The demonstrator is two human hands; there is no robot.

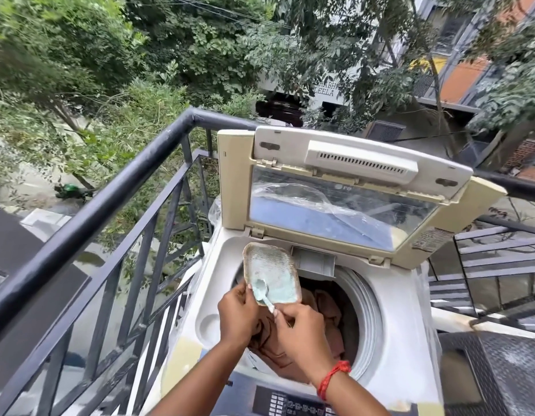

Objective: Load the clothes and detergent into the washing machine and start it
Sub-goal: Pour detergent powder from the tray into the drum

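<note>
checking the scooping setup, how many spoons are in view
1. The spoon lies in the detergent dish above the open drum; the right hand pinches its handle and the left hand holds the dish. Others may be hidden.

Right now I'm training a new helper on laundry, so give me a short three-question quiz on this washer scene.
1. True or false: the washing machine's lid is shut.
2. What does the left hand hold over the drum? A) a bottle B) a tray of pale blue detergent C) a sock
3. Fill in: the right hand holds a small ____ in the detergent.

Key: 1 false; 2 B; 3 spoon. Brownish clothes already lie in the drum.
</note>
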